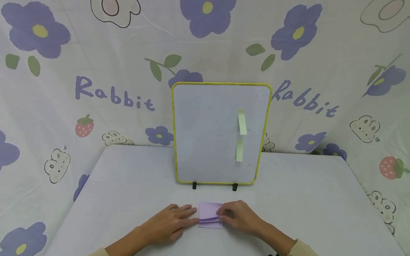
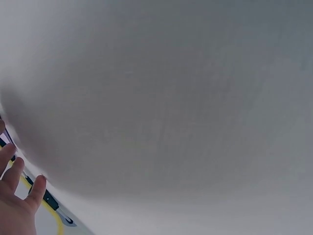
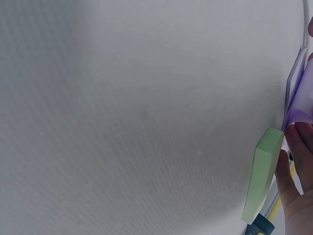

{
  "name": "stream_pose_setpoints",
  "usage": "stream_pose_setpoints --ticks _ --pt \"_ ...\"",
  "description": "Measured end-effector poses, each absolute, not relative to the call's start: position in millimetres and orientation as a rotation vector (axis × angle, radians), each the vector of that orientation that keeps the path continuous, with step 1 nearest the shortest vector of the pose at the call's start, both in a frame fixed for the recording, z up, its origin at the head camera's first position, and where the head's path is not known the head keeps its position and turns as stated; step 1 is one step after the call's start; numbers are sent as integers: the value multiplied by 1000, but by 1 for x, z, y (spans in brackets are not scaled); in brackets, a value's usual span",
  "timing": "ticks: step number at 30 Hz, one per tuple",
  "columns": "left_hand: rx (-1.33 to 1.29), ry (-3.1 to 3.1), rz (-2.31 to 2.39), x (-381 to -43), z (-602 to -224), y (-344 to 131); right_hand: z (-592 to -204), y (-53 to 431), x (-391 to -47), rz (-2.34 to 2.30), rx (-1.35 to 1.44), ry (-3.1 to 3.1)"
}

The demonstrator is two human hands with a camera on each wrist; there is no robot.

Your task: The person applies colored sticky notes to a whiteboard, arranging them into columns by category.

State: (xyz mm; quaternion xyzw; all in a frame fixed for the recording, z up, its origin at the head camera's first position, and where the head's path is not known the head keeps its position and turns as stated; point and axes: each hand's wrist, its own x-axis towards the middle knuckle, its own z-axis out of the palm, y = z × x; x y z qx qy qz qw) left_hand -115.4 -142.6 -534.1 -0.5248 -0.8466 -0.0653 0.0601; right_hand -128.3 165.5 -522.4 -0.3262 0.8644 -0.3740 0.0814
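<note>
A pad of purple sticky notes (image 1: pixel 208 209) lies on the white table in front of the whiteboard, its top sheet curling up along a fold across the lower part. My right hand (image 1: pixel 240 217) pinches that sheet at its right side. In the right wrist view the raised purple sheet (image 3: pixel 304 98) bends right at the fingers. My left hand (image 1: pixel 169 222) rests flat on the table with its fingers stretched out, one fingertip at the pad's left edge. Only part of the left hand (image 2: pixel 19 200) shows in the left wrist view.
A yellow-framed whiteboard (image 1: pixel 208 142) stands on black feet (image 1: pixel 194 185) behind the pad. Two pale green paper strips (image 1: pixel 242 122) hang on its right half. A green pad (image 3: pixel 261 171) sits beside the right hand. Behind the table (image 1: pixel 128 185) hangs a flowered cloth (image 1: pixel 121 46).
</note>
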Motion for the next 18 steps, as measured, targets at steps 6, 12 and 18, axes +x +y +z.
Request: stream_pose_setpoints --ticks 6,12,18 --pt "-1581 -2557 -112 -116 -533 -138 -522 166 -130 -1146 -968 2549" --pt "-1580 -2540 -83 -117 -532 -137 -517 166 -131 -1145 -941 2558" --pt "-1596 -2523 -69 -117 -531 -135 -509 162 -132 -1108 -880 2698"
